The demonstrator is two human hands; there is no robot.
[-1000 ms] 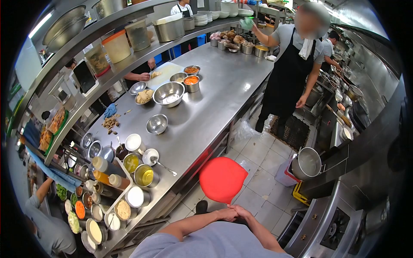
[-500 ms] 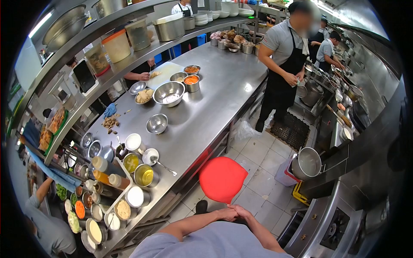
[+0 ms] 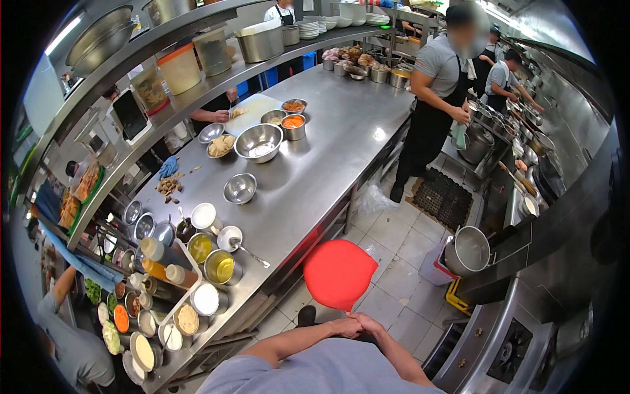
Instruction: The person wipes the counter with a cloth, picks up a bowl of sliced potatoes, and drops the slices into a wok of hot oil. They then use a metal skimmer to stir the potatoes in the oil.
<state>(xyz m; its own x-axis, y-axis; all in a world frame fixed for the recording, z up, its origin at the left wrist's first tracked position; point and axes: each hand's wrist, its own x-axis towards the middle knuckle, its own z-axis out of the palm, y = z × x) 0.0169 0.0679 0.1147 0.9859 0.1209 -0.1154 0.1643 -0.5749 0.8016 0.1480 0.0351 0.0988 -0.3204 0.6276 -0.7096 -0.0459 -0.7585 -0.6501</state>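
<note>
Before my waist, my left hand (image 3: 346,327) and my right hand (image 3: 369,323) are clasped against each other, fingers closed. A smooth, bright red rounded shape (image 3: 340,274) sits just beyond them. Its lower end narrows to a tip right by my fingers, and a second corner points right. Whatever is between my hands, if anything, is hidden. To my left runs a long steel worktable (image 3: 308,190). Along its near side stand a steel pot of yellow liquid (image 3: 224,268), a container of white liquid (image 3: 206,300) and a small white bowl with a spoon (image 3: 230,238).
Steel bowls (image 3: 258,143) and ginger-like pieces (image 3: 169,187) lie on the table. A person in a black apron (image 3: 433,105) stands at its far right. A stove burner (image 3: 506,351) and a large pot (image 3: 468,250) flank me on the right. A rubber mat (image 3: 443,197) covers some tiles.
The aproned person has turned to the right and lowered their hands, now with a greenish cloth-like thing hanging from them. My clasped hands and the red shape stay where they were.
</note>
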